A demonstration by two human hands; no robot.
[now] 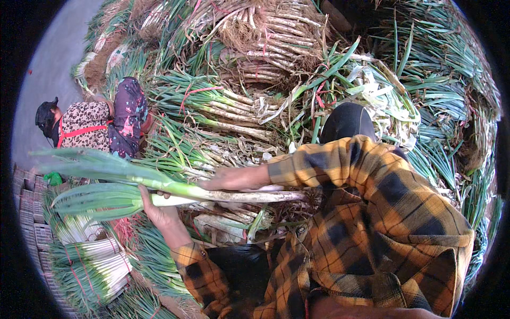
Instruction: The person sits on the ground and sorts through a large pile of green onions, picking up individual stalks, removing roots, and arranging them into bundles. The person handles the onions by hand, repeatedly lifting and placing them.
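My left hand (161, 213) is closed around large green onions, with its thumb across the stalks. A trimmed green onion (175, 200) with a clean white base lies in it, its leaves fanned to the left. Above that lies a longer green onion (255, 196), its pale stalk streaked with soil and its root end pointing right. The long leaves of this one are blurred. My right hand (235, 178) is at the middle of the long stalk; motion blurs its fingers, so their grip is unclear.
Untrimmed green onions (235, 109) lie beyond my hands, below a stacked heap (279, 44). Peeled leaf scraps (374, 91) pile up by my knee (348, 119). Tied clean bundles (99, 263) stand at lower left, near plastic crates (32, 215). Another person (91, 119) squats at the left.
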